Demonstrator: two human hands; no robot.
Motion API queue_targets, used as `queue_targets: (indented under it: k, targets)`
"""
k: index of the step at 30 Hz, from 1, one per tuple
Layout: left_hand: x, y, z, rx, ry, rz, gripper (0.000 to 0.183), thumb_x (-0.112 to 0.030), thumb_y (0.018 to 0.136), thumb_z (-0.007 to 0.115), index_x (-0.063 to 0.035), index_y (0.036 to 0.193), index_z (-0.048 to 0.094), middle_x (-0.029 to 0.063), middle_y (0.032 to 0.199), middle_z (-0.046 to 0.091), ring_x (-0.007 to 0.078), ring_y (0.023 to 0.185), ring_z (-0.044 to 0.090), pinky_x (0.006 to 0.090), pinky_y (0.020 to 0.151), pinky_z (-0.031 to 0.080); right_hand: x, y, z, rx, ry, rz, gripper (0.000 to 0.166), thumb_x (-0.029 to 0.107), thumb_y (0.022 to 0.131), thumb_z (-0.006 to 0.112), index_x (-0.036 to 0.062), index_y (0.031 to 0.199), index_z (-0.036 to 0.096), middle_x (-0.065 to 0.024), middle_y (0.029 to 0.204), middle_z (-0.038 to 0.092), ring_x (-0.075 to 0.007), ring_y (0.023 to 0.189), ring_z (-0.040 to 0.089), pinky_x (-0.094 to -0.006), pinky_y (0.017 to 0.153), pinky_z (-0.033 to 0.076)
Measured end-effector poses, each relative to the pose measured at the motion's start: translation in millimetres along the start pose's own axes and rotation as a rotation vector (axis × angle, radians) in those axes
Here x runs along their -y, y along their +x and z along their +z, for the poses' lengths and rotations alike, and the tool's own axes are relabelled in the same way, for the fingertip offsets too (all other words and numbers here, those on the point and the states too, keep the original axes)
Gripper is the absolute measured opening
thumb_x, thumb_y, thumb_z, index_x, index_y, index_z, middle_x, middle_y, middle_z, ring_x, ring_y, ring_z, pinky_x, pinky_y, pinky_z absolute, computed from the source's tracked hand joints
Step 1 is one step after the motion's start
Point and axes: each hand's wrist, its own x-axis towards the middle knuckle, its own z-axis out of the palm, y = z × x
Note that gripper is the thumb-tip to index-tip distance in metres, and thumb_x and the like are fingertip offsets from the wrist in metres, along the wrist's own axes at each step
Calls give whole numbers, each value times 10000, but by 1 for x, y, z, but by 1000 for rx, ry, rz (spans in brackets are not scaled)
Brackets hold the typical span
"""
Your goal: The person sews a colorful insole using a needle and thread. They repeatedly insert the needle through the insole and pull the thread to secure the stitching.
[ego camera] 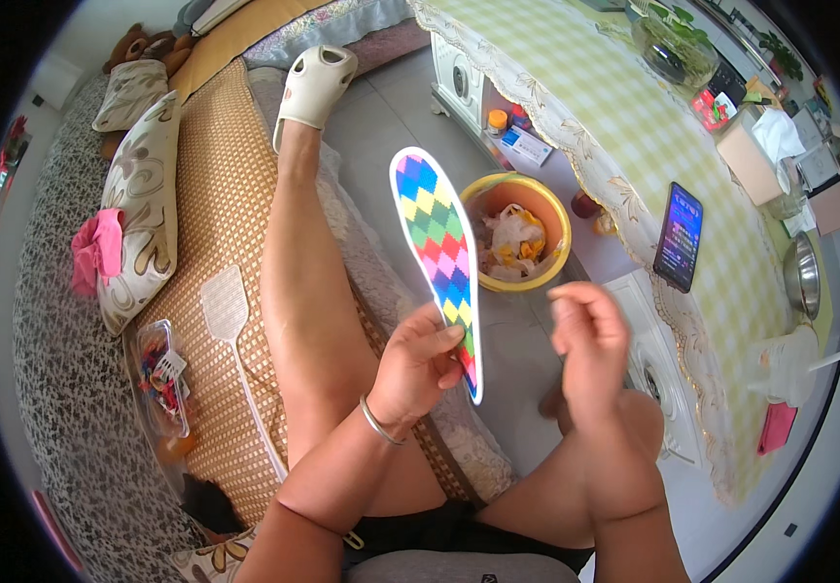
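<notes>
An insole [438,255] with a stitched zigzag pattern in many colours and a white border stands tilted in front of me. My left hand [420,357] pinches its narrow lower end, thumb on the patterned face and fingers behind. A bangle [378,421] circles my left wrist. To the right of the insole, apart from it, my right hand [591,335] is raised with its fingers curled and thumb against them. It is slightly blurred, and no object shows in it.
A yellow bin [566,259] holding rubbish stands on the floor beyond the insole. At right, a phone [679,237] lies at the edge of a cloth-covered table [595,109]. A fly swatter [225,304] and a plastic box of coloured threads [165,379] rest on the woven seat mat at left.
</notes>
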Motion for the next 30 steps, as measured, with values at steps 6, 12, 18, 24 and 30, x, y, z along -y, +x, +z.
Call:
queue_targets:
  k: [6,12,18,24,30]
  targets:
    - [16,6,-2,263,-520,-241,480,-321,785,565,36,1106,536,57,703,471,148,639,453,256,525,385,3,-24,27,302,-362,-406,146,-40,807,633,30,933,613,-88,795,656,-247,652,633,-321,565,493]
    - [17,5,1,297,-507,-260,517,-372,826,529,53,1119,521,74,729,528,163,585,497,249,527,400,3,-27,27,310,-439,-489,183,-12,765,680,70,921,626,-50,757,638,-248,631,614,-347,553,486]
    - [22,7,-2,242,-391,-228,518,-349,822,528,73,1122,516,108,796,590,154,589,537,237,497,419,3,-28,29,315,-507,-570,193,7,749,699,89,911,636,-49,734,597,-244,627,599,-355,537,479]
    - [25,7,-4,229,-388,-226,512,-344,820,529,70,1120,517,103,805,592,142,585,545,228,490,422,8,-27,29,329,-526,-594,179,-36,757,679,45,915,657,-56,707,627,-216,603,589,-325,546,465]
    - [22,7,-2,263,-379,-238,464,-318,825,529,62,1090,521,91,792,571,132,604,544,225,500,421,6,-27,28,321,-490,-556,185,-49,754,674,39,916,655,-49,710,636,-214,624,597,-318,567,474]
